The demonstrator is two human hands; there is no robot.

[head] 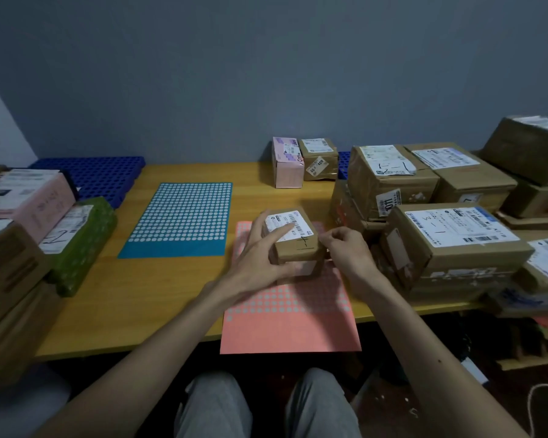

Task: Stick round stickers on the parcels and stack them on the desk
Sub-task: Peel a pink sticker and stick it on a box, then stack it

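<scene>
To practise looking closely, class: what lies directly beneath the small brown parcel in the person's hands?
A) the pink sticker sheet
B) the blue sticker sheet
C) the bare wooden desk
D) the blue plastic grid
A: the small brown parcel, gripped by the left hand, sits over the pink sticker sheet, while the blue sticker sheet lies apart to its left.

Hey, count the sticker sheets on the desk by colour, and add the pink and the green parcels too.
Blue sticker sheet: 1
Pink sticker sheet: 1
Pink parcels: 2, the other on the left
Green parcel: 1
Total: 5
</scene>
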